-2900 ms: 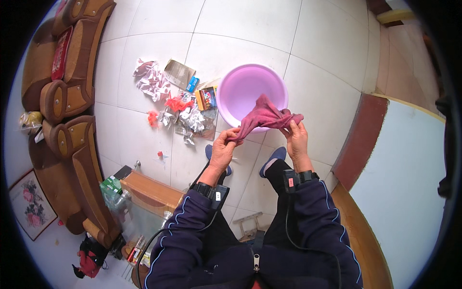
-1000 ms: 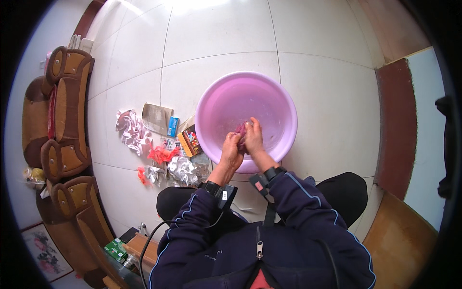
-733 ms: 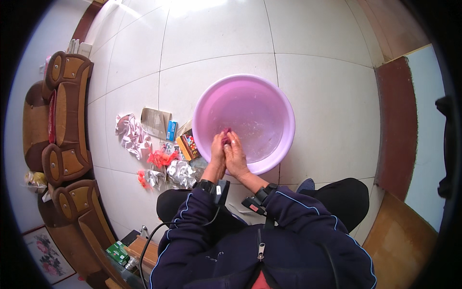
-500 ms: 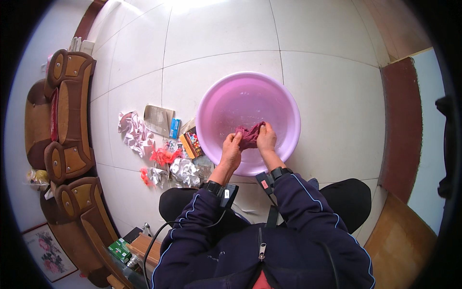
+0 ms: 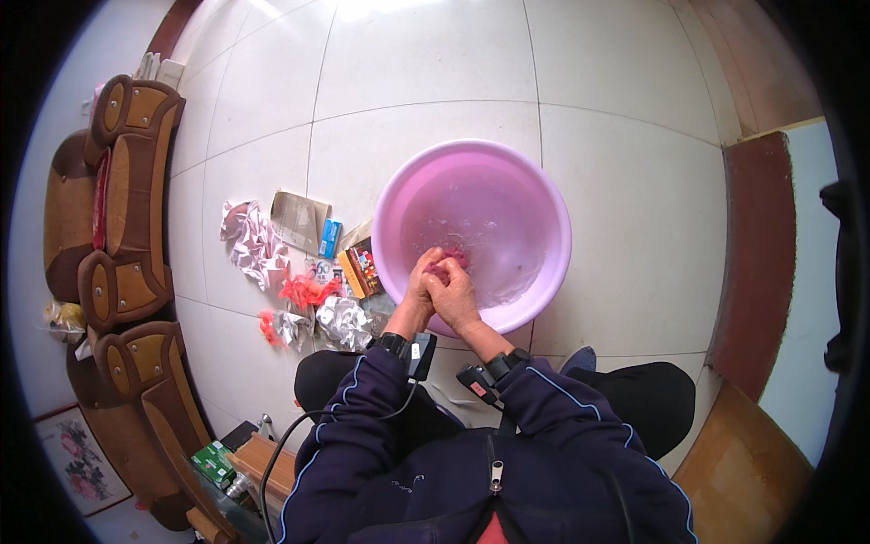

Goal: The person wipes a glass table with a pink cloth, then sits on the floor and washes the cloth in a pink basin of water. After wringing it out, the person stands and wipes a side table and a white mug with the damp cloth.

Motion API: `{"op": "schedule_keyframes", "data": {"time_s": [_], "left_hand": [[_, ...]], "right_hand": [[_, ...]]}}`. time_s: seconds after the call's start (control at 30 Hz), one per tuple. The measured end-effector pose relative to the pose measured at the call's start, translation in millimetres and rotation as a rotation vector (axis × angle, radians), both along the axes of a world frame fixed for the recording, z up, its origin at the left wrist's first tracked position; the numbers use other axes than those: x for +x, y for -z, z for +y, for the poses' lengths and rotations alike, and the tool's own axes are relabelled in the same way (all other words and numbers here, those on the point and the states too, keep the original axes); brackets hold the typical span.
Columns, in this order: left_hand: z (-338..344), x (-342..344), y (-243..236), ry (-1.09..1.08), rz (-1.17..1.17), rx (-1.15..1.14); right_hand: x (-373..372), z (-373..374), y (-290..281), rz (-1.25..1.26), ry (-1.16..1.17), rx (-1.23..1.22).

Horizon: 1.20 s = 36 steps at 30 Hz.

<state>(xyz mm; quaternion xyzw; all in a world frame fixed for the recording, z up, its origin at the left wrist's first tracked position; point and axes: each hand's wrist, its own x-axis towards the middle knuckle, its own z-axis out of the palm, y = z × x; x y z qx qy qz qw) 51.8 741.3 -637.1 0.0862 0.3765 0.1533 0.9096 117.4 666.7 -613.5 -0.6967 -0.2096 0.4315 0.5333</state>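
A large pink basin (image 5: 560,263) with water in it stands on the floor in front of me. Over its near left part my two hands are pressed together around a bunched, dark red cloth (image 5: 459,257). My left hand (image 5: 419,288) grips it from the left, its fingers closed. My right hand (image 5: 451,297) is closed over the cloth from the right and covers much of it. Only a small part of the cloth shows above the fingers. Ripples and bubbles mark the water beyond the hands.
Left of the basin lie crumpled paper (image 5: 254,243), a red plastic bag (image 5: 310,290), silvery crumpled wrapping (image 5: 344,322), a blue box (image 5: 330,238) and a colourful box (image 5: 361,270). A brown sofa (image 5: 136,204) lines the left wall. A dark red panel (image 5: 754,258) stands at the right.
My hands have come together, moving toward the left, and the cloth that was stretched between them is now squeezed into a bunch. The water shows more ripples.
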Motion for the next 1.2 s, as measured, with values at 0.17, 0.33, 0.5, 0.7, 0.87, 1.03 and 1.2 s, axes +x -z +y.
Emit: {"op": "schedule_keyframes", "data": {"time_s": [0.17, 0.33, 0.5, 0.7, 0.87, 1.03, 1.2], "left_hand": [[-38, 27, -5, -0.072, 0.207, 0.226], [-9, 18, -17, -0.046, 0.422, 0.303], [-13, 23, -23, -0.092, 0.344, 0.333], [-24, 24, -26, 0.004, 0.406, 0.432], [-21, 12, -17, 0.064, 0.669, 0.303], [-21, 10, -2, 0.083, 0.392, 0.077], [-3, 10, -3, 0.042, 0.031, 0.059]], "right_hand": [[48, 6, 10, -0.165, 0.310, -0.253], [12, -1, -3, -0.325, 0.097, -0.117], [2, -6, 5, -0.409, 0.144, -0.036], [83, -7, 64, -0.345, 0.395, -0.364], [85, -14, 69, -0.359, 0.377, -0.459], [53, -9, 37, 0.196, 0.090, -0.099], [6, -8, -3, -0.461, -0.006, 0.090]]}}
